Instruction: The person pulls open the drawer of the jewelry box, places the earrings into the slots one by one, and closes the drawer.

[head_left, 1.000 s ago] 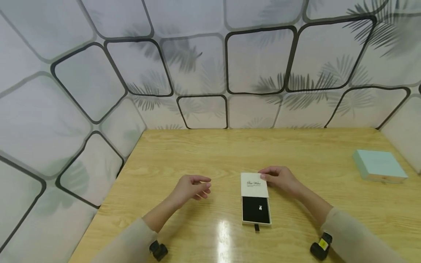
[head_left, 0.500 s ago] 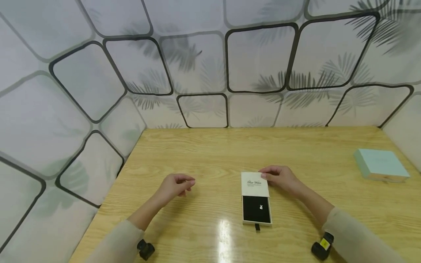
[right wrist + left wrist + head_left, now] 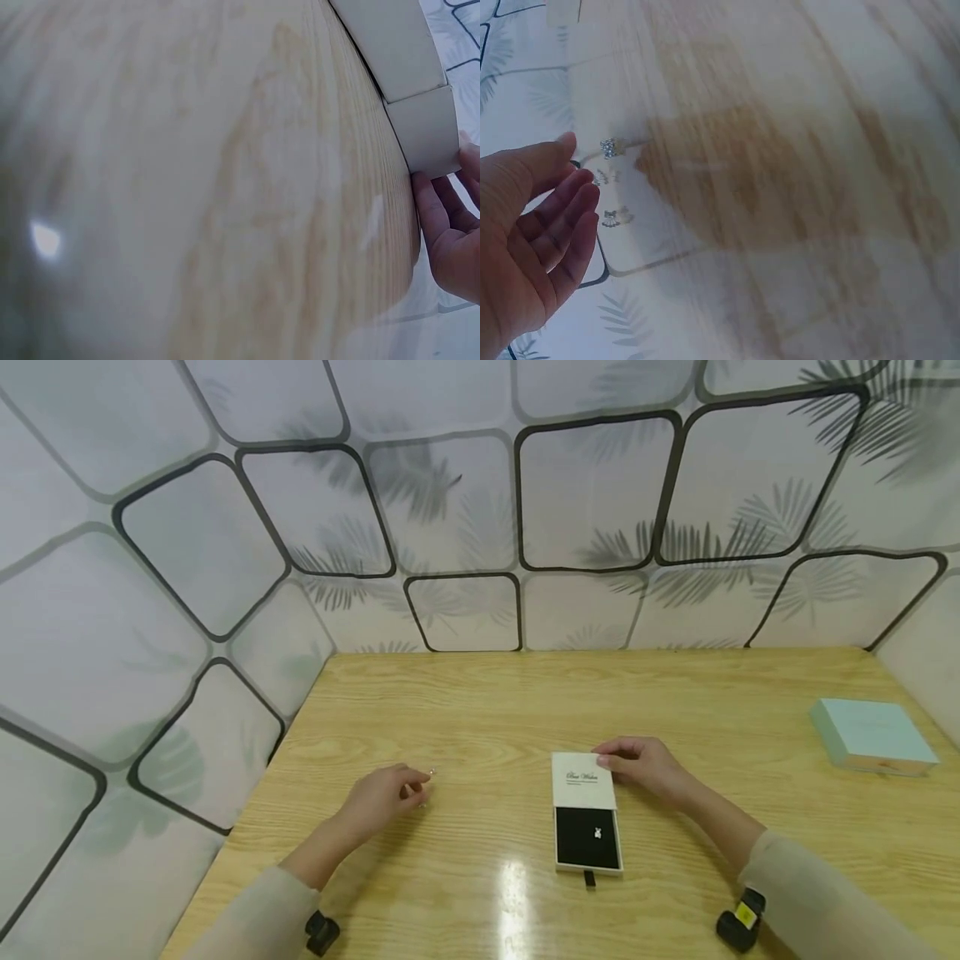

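Observation:
My right hand (image 3: 637,767) grips the back right corner of a white slide-out jewelry box (image 3: 583,782), thumb on top of its printed sleeve. Its drawer is pulled partway toward me, showing a black pad (image 3: 576,837) with a small silvery ornament (image 3: 597,832) on it and a black ribbon tab at the front. To the left, my left hand (image 3: 381,797) is low over the table with fingers loosely bent. Just past its fingertips in the left wrist view are a sparkling square jewelry piece (image 3: 610,148) and two smaller glittering pieces (image 3: 611,218); nothing shows gripped in that hand.
A pale blue-green box (image 3: 873,735) lies at the right end of the wooden table (image 3: 465,710). Patterned cloth walls (image 3: 450,510) rise along the back and both sides. Dark cameras sit on both wrists.
My left hand has moved left and slightly toward me, and small glittering pieces now show at its fingertips. The right hand and the white box have stayed in place.

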{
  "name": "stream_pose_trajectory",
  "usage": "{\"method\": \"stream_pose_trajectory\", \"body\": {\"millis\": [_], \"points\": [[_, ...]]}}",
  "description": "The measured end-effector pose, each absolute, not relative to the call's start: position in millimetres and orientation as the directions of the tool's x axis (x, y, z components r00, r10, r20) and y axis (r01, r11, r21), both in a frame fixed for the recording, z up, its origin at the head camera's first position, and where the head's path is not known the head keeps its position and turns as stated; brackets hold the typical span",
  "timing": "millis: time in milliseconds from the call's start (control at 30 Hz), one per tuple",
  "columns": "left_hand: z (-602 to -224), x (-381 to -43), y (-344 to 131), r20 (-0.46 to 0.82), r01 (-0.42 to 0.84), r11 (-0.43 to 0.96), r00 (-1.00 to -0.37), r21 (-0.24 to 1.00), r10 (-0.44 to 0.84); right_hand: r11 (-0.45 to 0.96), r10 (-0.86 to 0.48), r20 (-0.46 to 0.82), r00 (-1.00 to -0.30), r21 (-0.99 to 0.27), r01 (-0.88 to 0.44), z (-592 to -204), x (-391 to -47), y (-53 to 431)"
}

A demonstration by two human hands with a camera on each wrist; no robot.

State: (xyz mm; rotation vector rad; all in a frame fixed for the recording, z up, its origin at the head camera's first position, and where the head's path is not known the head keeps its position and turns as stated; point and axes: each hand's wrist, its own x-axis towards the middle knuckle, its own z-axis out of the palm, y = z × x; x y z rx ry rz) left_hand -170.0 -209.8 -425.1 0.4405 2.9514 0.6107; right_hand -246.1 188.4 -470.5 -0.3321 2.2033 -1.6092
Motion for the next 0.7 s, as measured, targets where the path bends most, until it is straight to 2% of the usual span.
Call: {"method": "stream_pose_trajectory", "body": {"millis": [100, 300, 433, 700], "points": [[-429, -169, -213, -0.014, 0.327, 0.876, -0.935, 0.354, 0.354, 0.302, -0.414, -0.170, -0.894, -0.952, 0.041, -472, -246, 189], [-438, -171, -221, 0.069, 0.550, 0.807, -0.833, 0.215, 0.550, 0.283, -0.412, -0.167, -0.896, -0.958, 0.048, -472, -246, 188], [-440, -171, -224, 0.085, 0.589, 0.780, -0.806, 0.212, 0.585, 0.283, -0.412, -0.173, -0.895, -0.958, 0.055, -471, -246, 187], [-437, -172, -227, 0.014, 0.617, 0.742, -0.771, 0.265, 0.636, 0.270, -0.413, -0.174, -0.894, -0.961, 0.063, -472, -246, 186]]}}
